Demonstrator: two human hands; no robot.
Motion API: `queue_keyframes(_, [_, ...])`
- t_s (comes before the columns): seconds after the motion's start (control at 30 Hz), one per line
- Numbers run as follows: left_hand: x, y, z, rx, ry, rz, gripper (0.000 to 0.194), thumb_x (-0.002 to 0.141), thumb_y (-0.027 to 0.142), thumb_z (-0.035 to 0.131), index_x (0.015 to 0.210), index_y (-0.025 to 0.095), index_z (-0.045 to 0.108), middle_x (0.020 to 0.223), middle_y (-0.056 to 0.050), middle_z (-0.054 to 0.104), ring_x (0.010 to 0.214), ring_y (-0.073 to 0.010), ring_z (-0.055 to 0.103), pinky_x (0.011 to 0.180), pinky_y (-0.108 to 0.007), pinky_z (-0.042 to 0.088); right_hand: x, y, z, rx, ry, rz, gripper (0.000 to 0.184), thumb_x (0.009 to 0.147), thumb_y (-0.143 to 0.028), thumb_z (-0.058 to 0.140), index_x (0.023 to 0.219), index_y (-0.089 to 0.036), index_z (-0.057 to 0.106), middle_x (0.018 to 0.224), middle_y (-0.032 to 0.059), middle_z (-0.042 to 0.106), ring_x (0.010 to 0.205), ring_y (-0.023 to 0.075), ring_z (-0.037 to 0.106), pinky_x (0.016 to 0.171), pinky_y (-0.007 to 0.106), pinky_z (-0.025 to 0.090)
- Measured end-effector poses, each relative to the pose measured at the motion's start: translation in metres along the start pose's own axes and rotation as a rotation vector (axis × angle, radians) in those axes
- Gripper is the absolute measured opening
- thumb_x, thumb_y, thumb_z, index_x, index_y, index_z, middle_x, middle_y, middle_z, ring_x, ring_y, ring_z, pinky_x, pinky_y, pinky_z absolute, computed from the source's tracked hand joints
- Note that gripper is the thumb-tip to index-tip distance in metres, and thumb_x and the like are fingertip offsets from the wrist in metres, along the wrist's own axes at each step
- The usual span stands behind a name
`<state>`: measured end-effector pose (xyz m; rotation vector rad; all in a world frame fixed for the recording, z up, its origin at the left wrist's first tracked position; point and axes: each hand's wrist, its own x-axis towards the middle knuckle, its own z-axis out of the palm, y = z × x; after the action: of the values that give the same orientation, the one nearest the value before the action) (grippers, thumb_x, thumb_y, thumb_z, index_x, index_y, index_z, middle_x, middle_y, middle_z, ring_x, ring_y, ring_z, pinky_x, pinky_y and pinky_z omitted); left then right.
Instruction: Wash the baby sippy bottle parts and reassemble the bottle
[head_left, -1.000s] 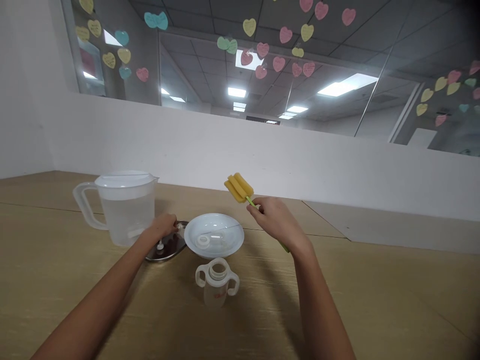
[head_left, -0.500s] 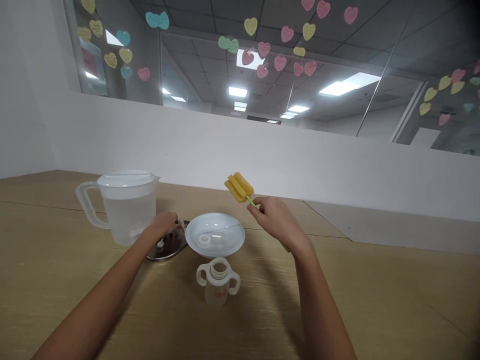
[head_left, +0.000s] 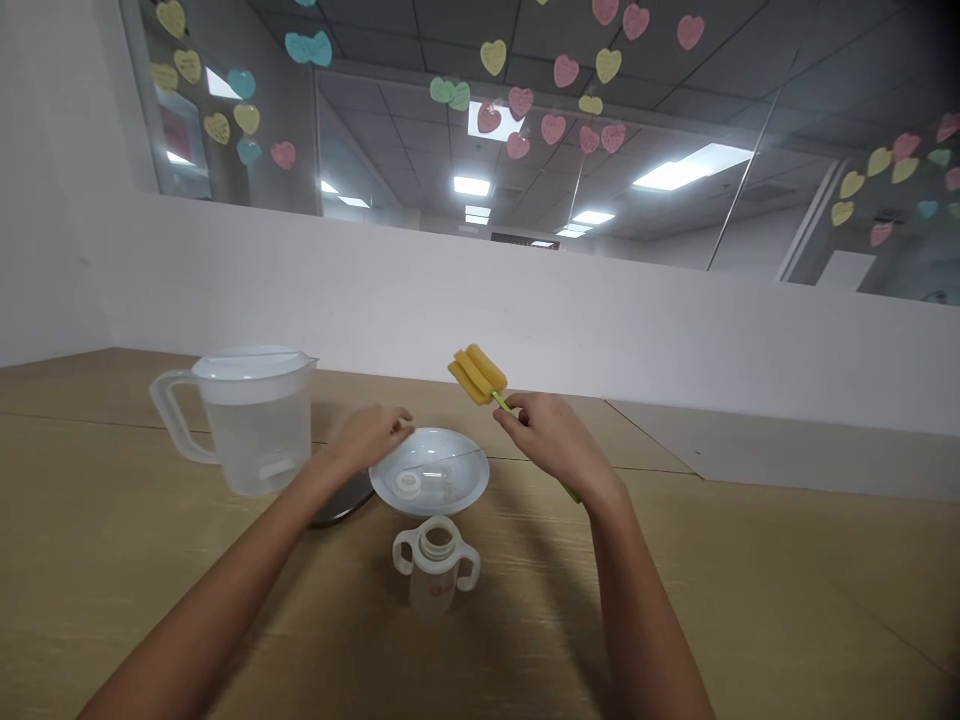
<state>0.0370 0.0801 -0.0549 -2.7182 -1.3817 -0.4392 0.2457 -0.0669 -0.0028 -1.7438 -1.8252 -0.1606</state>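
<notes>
My right hand [head_left: 559, 435] is closed around the thin green handle of a yellow sponge bottle brush [head_left: 480, 375], its head raised to the upper left. Over the left rim of a white bowl [head_left: 472, 490] hovers my left hand [head_left: 371, 437], fingers loosely curved and apart, with nothing visible between them. A white ring [head_left: 407, 485] and a clear cap [head_left: 436, 481] lie inside the bowl. In front of it, a baby bottle [head_left: 435, 575] with two side handles stands upright, its mouth uncovered. A dark round tray [head_left: 345, 500] is mostly hidden beneath my left forearm.
At the left stands a lidded translucent pitcher [head_left: 259, 430] with liquid inside, its handle pointing left. A white wall [head_left: 375, 290] rises behind the tan tabletop [head_left: 750, 590]. Heart-shaped notes dot the glass above the wall.
My left hand has lifted off the dark tray and moved right, to the bowl's left rim. The right hand keeps the brush in nearly the same place.
</notes>
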Motion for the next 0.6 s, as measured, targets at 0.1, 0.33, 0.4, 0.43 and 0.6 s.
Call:
queue_keyframes(0.1, [-0.002, 0.023, 0.021, -0.005, -0.062, 0.166, 0.038, 0.086, 0.036, 0.044, 0.115, 0.016, 0.059, 0.117, -0.01, 0.062, 0.106, -0.024, 0.057, 0.087, -0.031, 0.042, 0.0, 0.0, 0.0, -0.004, -0.005, -0.002, 0.03, 0.087, -0.033, 0.039, 0.063, -0.018, 0.052, 0.055, -0.0007, 0.047, 0.051, 0.0118, 0.038, 0.049, 0.024, 0.023])
queue_keyframes(0.33, [0.004, 0.022, 0.062, 0.08, -0.133, 0.294, 0.043, 0.079, 0.026, 0.057, 0.121, 0.015, 0.053, 0.122, -0.011, 0.058, 0.113, -0.0244, 0.052, 0.096, -0.033, 0.037, 0.001, 0.0, 0.001, 0.012, -0.023, 0.003, 0.029, 0.086, -0.033, 0.04, 0.064, -0.019, 0.051, 0.055, -0.0009, 0.046, 0.05, 0.0116, 0.036, 0.049, 0.024, 0.022])
queue_keyframes(0.4, [0.005, 0.019, 0.066, 0.101, -0.14, 0.287, 0.044, 0.078, 0.024, 0.058, 0.121, 0.016, 0.053, 0.119, -0.012, 0.059, 0.11, -0.0253, 0.054, 0.094, -0.035, 0.039, 0.001, 0.0, 0.001, 0.016, -0.027, -0.002, 0.029, 0.086, -0.033, 0.04, 0.063, -0.019, 0.049, 0.055, -0.001, 0.045, 0.051, 0.0117, 0.035, 0.049, 0.024, 0.021])
queue_keyframes(0.43, [0.005, 0.018, 0.068, 0.109, -0.141, 0.281, 0.044, 0.077, 0.024, 0.059, 0.121, 0.016, 0.053, 0.119, -0.012, 0.06, 0.109, -0.0258, 0.055, 0.093, -0.036, 0.04, 0.001, 0.0, 0.001, 0.015, -0.028, -0.003, 0.029, 0.086, -0.033, 0.04, 0.063, -0.019, 0.048, 0.055, -0.0011, 0.044, 0.05, 0.0116, 0.035, 0.049, 0.024, 0.021])
queue_keyframes(0.6, [0.007, 0.015, 0.074, 0.127, -0.146, 0.267, 0.046, 0.076, 0.026, 0.06, 0.122, 0.019, 0.052, 0.117, -0.012, 0.061, 0.107, -0.0264, 0.056, 0.089, -0.036, 0.042, 0.001, 0.0, 0.002, 0.014, -0.03, 0.003, 0.028, 0.086, -0.033, 0.04, 0.063, -0.019, 0.048, 0.055, -0.0011, 0.044, 0.05, 0.0116, 0.034, 0.049, 0.024, 0.021])
